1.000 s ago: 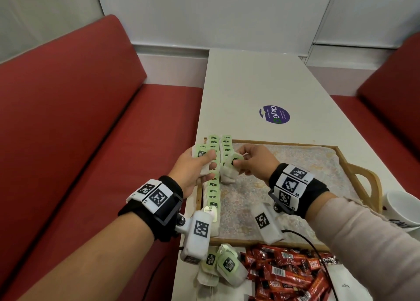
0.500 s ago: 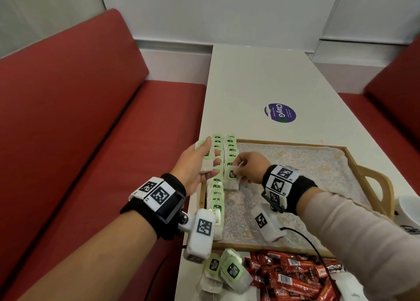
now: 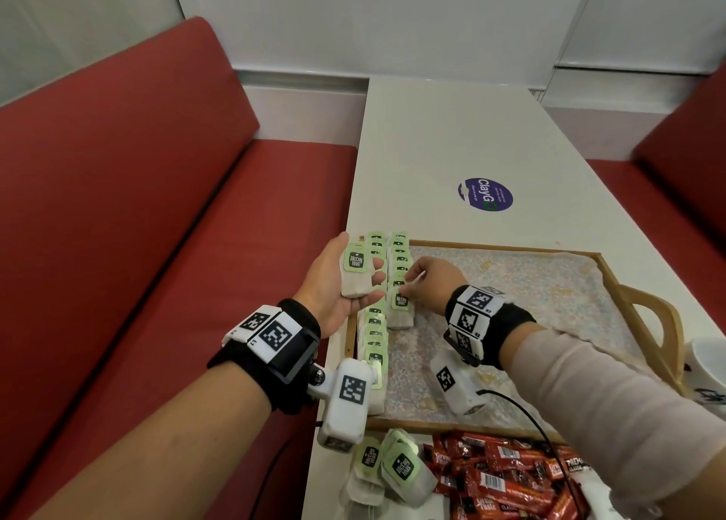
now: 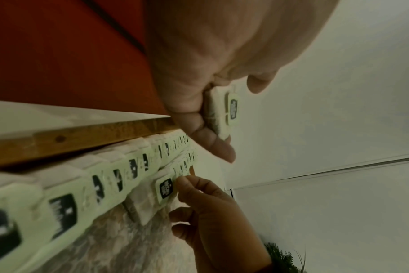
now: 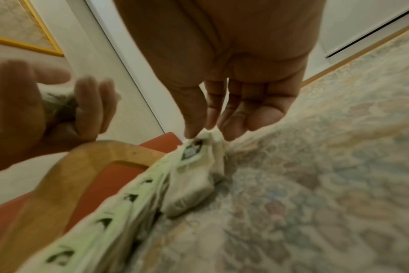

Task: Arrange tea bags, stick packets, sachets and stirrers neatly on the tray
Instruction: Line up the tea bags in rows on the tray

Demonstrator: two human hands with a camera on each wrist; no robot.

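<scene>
A wooden tray (image 3: 644, 311) lined with floral cloth lies on the white table. Two rows of green-tagged tea bags run along its left side: a long row (image 3: 375, 335) and a shorter one (image 3: 400, 258). My right hand (image 3: 408, 289) pinches the top of a tea bag (image 3: 400, 315) lying on the cloth at the near end of the shorter row; the right wrist view shows thumb and fingers (image 5: 194, 120) closed on its tag (image 5: 192, 152). My left hand (image 3: 361, 262) hovers palm-up just left of the tray and holds another tea bag (image 3: 355, 283), which the left wrist view shows as a tea bag (image 4: 224, 110) between thumb and fingers.
Loose tea bags (image 3: 393, 468) and a heap of red stick packets (image 3: 506, 476) lie at the table's near edge, in front of the tray. A white mug (image 3: 707, 366) stands right of the tray handle. A purple sticker (image 3: 486, 194) lies beyond the tray. Red benches (image 3: 137, 225) flank the table.
My right hand has brought its tea bag down onto the cloth at the near end of the second row. My left hand has turned palm-up, still holding its tea bag.
</scene>
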